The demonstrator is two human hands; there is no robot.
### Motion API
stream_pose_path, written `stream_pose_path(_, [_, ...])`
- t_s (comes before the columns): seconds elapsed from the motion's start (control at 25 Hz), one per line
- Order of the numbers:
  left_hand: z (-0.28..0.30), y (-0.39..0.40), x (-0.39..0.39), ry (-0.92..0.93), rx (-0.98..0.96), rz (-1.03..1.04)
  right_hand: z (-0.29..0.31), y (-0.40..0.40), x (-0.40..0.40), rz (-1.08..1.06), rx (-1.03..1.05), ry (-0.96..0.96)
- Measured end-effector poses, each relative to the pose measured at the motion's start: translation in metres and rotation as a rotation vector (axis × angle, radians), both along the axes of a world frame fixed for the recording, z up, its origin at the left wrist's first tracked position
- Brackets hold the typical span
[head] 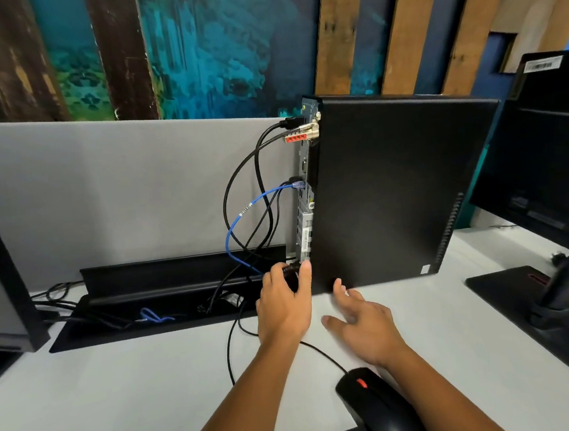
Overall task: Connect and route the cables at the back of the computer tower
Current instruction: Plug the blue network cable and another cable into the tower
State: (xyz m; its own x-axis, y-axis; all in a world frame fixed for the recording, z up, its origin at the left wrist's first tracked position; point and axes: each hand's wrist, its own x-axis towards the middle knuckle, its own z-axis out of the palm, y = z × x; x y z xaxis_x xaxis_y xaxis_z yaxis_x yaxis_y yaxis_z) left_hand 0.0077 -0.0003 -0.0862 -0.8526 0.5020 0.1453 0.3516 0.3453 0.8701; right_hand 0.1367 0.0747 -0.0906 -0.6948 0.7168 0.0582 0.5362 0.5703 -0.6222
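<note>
Black computer tower (394, 188) stood upright near the desk's back edge, rear ports facing left; left hand (284, 304) pinched a black plug (289, 271) at its lower rear corner, right hand (361, 318) hovered, fingers spread, above open white desk (120, 401)

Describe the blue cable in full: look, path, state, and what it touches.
The blue cable is thin and round, plastic-looking, with a small white label band partway along. Its clear-blue plug sits in a port midway up the rear panel of the computer tower. From there it arcs leftward, loops down among several black cables, crossing them, and drops toward the open cable tray in the desk. A blue loop lying inside the tray may be its continuation; the link is hidden. Neither hand touches it.
</note>
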Motion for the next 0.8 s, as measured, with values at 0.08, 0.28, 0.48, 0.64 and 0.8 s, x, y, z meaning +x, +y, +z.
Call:
stream_pose_path(0.08, [-0.001,0.0,0.0,0.008,-0.022,0.009,0.002,0.001,0.006,-0.201,-0.137,0.28])
stream_pose_path(0.28, [-0.006,-0.002,-0.003,0.055,-0.021,0.025,0.007,0.019,0.006,-0.386,-0.32,0.463])
stream_pose_path(0.48, [-0.007,0.008,-0.007,0.11,-0.084,0.035,0.007,0.029,-0.003,-0.357,-0.277,0.36])
stream_pose_path(0.64, [-0.006,0.013,-0.01,0.086,-0.08,0.053,0.014,0.044,-0.002,-0.324,-0.278,0.338])
stream_pose_path(0.8, [-0.005,0.014,-0.004,0.136,-0.106,0.062,0.017,0.05,0.002,-0.312,-0.343,0.378])
